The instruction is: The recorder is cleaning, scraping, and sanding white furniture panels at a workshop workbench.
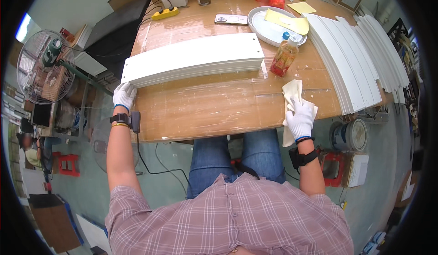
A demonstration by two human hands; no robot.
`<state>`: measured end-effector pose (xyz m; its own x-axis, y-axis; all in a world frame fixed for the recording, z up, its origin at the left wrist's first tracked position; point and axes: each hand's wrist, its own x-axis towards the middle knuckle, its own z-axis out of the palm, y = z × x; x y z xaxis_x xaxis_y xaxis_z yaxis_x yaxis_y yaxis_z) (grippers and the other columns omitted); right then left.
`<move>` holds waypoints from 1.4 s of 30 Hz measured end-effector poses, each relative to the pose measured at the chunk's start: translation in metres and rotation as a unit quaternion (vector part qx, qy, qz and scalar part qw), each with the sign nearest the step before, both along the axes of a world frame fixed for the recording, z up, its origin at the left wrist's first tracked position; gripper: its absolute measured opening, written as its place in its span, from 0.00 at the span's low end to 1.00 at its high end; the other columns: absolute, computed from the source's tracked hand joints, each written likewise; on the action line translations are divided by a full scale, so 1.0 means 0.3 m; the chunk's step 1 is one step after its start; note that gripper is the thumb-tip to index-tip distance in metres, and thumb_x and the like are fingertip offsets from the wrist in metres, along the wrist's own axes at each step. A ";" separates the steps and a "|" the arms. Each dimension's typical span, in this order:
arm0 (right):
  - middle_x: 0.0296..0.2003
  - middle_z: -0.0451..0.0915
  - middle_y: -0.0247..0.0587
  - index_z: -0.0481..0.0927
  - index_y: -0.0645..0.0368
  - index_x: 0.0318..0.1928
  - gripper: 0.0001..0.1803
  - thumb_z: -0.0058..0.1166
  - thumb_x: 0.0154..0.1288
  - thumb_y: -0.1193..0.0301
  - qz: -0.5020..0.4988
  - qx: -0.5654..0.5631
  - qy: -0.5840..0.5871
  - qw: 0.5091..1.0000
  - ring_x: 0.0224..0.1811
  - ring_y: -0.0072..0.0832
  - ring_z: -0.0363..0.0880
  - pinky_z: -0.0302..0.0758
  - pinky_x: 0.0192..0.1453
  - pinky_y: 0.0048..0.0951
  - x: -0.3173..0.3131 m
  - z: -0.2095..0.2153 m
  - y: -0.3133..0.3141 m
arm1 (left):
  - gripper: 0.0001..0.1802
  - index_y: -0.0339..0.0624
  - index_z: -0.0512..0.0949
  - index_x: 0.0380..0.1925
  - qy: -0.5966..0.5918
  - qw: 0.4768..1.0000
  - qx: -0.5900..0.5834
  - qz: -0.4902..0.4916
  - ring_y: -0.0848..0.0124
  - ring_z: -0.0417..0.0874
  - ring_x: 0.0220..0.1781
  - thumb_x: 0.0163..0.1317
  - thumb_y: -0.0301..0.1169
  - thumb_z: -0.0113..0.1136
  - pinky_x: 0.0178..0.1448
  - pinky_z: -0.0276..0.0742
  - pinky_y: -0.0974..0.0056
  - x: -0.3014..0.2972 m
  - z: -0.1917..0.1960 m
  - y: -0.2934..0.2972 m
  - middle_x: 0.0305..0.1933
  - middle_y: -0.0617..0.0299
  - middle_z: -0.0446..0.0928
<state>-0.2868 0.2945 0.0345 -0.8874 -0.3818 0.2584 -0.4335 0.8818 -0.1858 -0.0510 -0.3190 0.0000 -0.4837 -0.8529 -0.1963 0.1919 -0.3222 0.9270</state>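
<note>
Clock positions are taken from the view's centre. Left hand, gloved, between nine and ten: fingers touching the near left corner of the stack of white boards, which lies toward eleven on the table; whether they pinch it cannot be determined. Right hand, gloved, at three: partly closed, fingers curled on a bunched pale yellow cloth at the table's near edge. Bottle between one and two; oval tray at one, beyond it.
</note>
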 end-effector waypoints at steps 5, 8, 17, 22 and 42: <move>0.44 0.76 0.46 0.78 0.45 0.53 0.23 0.53 0.53 0.69 0.011 -0.035 -0.067 0.997 0.53 0.44 0.71 0.70 0.58 0.39 -0.106 0.031 0.033 | 0.29 0.52 0.59 0.61 -0.076 0.987 0.015 0.139 0.52 0.78 0.49 0.62 0.31 0.59 0.51 0.79 0.52 -0.074 0.154 0.195 0.56 0.50 0.70; 0.46 0.76 0.47 0.78 0.47 0.53 0.22 0.54 0.53 0.68 0.009 -0.056 -0.011 0.998 0.52 0.43 0.72 0.70 0.57 0.39 -0.178 0.081 0.019 | 0.28 0.53 0.59 0.61 -0.101 0.992 -0.040 0.068 0.55 0.78 0.47 0.64 0.35 0.59 0.44 0.81 0.54 -0.044 0.134 0.135 0.55 0.52 0.70; 0.41 0.79 0.49 0.79 0.53 0.44 0.20 0.48 0.60 0.54 0.065 -0.025 -0.035 0.997 0.43 0.45 0.79 0.74 0.48 0.47 -0.119 0.030 -0.314 | 0.23 0.51 0.63 0.56 -0.087 0.990 -0.047 0.103 0.57 0.79 0.44 0.62 0.33 0.59 0.42 0.81 0.54 -0.083 0.146 0.173 0.50 0.53 0.72; 0.40 0.79 0.55 0.79 0.58 0.48 0.21 0.47 0.62 0.57 -0.043 0.036 -0.145 0.988 0.42 0.46 0.81 0.78 0.46 0.45 -0.214 0.039 -0.472 | 0.21 0.48 0.64 0.54 -0.075 0.993 -0.029 0.090 0.56 0.79 0.44 0.62 0.29 0.58 0.42 0.81 0.54 -0.076 0.148 0.178 0.48 0.52 0.74; 0.38 0.83 0.50 0.78 0.67 0.45 0.19 0.57 0.54 0.70 0.008 -0.282 -0.299 0.912 0.43 0.37 0.81 0.75 0.50 0.33 -0.203 -0.087 -0.284 | 0.12 0.39 0.72 0.43 -0.024 0.986 0.164 -0.023 0.69 0.80 0.26 0.61 0.31 0.55 0.22 0.77 0.68 0.284 0.205 0.557 0.35 0.59 0.78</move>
<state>-0.3477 0.2092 0.0085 -0.9297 -0.3515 -0.1098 -0.1183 0.5675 -0.8148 0.0341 -0.1518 0.0615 -0.5029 -0.7173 -0.4822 0.1283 -0.6137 0.7791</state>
